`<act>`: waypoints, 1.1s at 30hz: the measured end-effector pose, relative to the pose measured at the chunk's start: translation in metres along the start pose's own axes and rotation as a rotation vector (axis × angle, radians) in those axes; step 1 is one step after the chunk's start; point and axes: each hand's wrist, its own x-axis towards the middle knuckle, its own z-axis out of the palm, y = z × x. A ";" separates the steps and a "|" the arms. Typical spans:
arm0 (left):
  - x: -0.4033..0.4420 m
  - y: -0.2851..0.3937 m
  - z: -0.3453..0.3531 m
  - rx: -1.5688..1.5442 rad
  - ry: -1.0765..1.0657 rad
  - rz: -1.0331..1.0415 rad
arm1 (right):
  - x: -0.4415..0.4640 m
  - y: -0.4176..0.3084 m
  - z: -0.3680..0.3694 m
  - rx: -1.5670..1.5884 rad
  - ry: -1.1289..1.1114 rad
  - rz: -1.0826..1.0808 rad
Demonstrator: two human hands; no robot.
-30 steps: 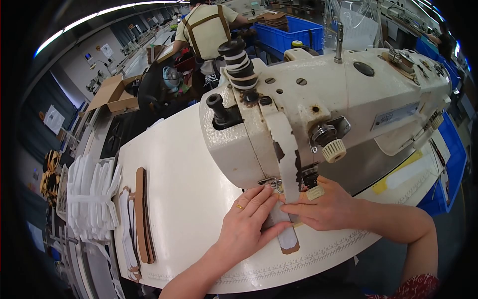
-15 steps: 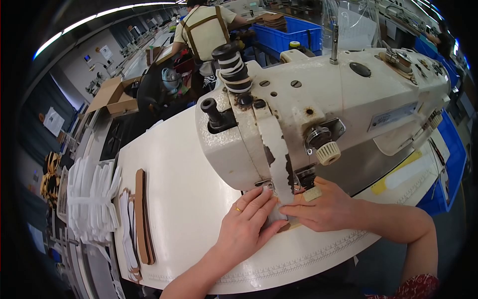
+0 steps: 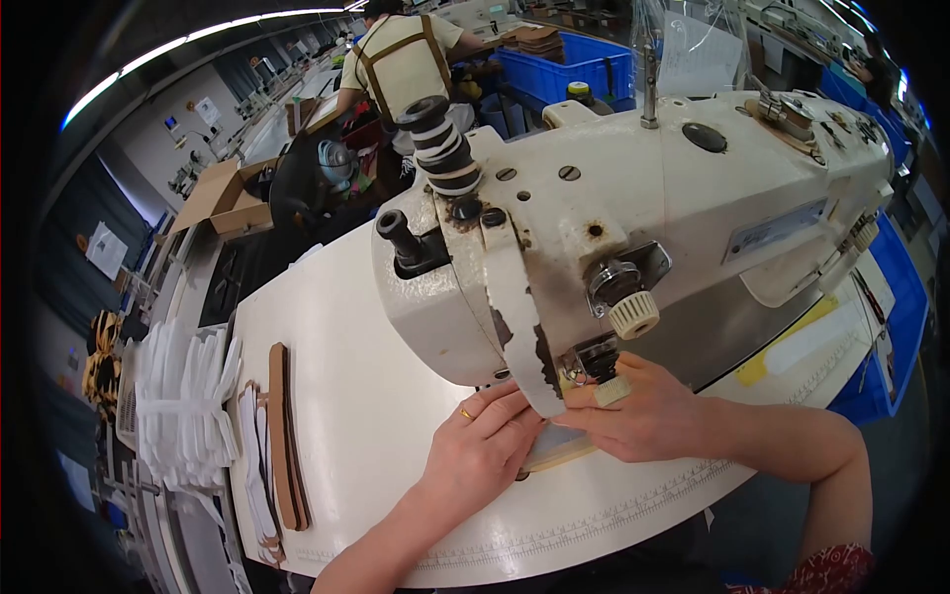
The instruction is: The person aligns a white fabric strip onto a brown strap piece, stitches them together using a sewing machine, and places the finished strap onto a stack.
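Observation:
A white sewing machine (image 3: 584, 208) with worn, chipped paint stands on the pale table, and both hands are at its needle end. My left hand (image 3: 482, 436), with a ring on one finger, lies left of the needle area. Its fingers are bent and pressed together, and what lies under them is hidden. On the other side, my right hand (image 3: 643, 411) is closed close beside the presser area, with its fingertips partly behind the machine's parts. Anything between its fingers is hidden. A greyish plate (image 3: 560, 441) shows between the hands.
Brown strips (image 3: 285, 436) and narrow white-and-brown strips (image 3: 256, 465) lie at the table's left. Beside it is a tied white bundle (image 3: 183, 396). A blue bin (image 3: 569, 74) stands behind, near a person (image 3: 406, 64) facing away. A ruler scale (image 3: 633, 503) runs along the front edge.
The view has shifted slightly, so the machine appears further left. My left hand's fingers have drawn in and curled more. The white piece that showed between my hands is out of sight.

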 end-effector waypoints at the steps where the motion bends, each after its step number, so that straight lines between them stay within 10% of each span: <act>1: 0.001 -0.002 0.000 -0.001 -0.005 0.000 | 0.000 0.000 0.000 -0.006 -0.001 0.001; 24: 0.086 -0.125 0.068 0.096 0.248 -0.406 | -0.001 -0.002 0.009 0.052 -0.088 0.097; 30: 0.100 -0.173 -0.061 -0.983 0.603 -0.808 | 0.006 -0.004 0.005 0.129 -0.057 0.132; 33: 0.044 -0.164 -0.172 -0.927 0.585 -0.837 | 0.005 -0.003 0.009 0.152 -0.013 0.118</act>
